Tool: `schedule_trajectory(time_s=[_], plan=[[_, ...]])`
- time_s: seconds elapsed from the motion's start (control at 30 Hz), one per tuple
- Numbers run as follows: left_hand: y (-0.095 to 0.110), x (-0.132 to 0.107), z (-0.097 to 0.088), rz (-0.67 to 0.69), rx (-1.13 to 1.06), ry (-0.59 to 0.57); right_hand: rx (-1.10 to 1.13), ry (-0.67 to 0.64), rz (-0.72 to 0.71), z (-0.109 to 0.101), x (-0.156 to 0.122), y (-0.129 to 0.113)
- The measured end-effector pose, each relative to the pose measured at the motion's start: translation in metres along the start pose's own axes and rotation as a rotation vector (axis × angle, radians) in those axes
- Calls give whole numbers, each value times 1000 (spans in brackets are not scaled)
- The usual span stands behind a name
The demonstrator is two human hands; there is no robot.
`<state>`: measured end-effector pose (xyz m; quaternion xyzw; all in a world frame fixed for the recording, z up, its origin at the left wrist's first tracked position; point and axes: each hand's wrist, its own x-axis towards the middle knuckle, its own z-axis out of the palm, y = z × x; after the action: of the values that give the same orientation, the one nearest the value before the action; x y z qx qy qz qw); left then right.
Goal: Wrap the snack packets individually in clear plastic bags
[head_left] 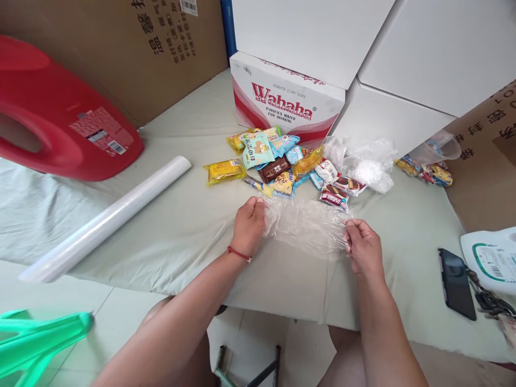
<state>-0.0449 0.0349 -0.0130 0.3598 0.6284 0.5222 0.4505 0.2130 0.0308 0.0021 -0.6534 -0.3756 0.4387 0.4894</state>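
A clear, crinkled sheet of plastic film (308, 228) is stretched between my two hands, low over the cloth-covered table. My left hand (250, 226), with a red cord at its wrist, pinches the film's left end. At the right end, my right hand (363, 244) grips the film between thumb and fingers. Just beyond the film lies a pile of small wrapped snacks, among them a green packet (258, 150), a brown packet (274, 170), a yellow packet (226, 172) and a dark red packet (334, 196). More crumpled clear plastic (373, 166) rests right of the pile.
A Wahaha carton (286, 102) stands behind the snacks. On the left are a white roll (113, 217) and a large red jug (68, 118). A tipped plastic cup (439, 148) with snacks, a phone (457, 283) and a white container (494, 258) are on the right.
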Motion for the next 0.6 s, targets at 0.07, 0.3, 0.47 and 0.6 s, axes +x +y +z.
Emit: schedule_trajectory(time_s=[0.07, 0.3, 0.47, 0.6], plan=[[-3, 2, -9, 34, 100, 13, -49, 6, -23, -6, 1, 2], [-3, -1, -28, -24, 204, -33, -393, 23, -138, -23, -3, 7], [0, -6, -40, -74, 224, -128, -560, -41, -92, -40, -9, 15], [5, -6, -45, -199, 100, -189, -644, -55, -110, -51, -12, 23]])
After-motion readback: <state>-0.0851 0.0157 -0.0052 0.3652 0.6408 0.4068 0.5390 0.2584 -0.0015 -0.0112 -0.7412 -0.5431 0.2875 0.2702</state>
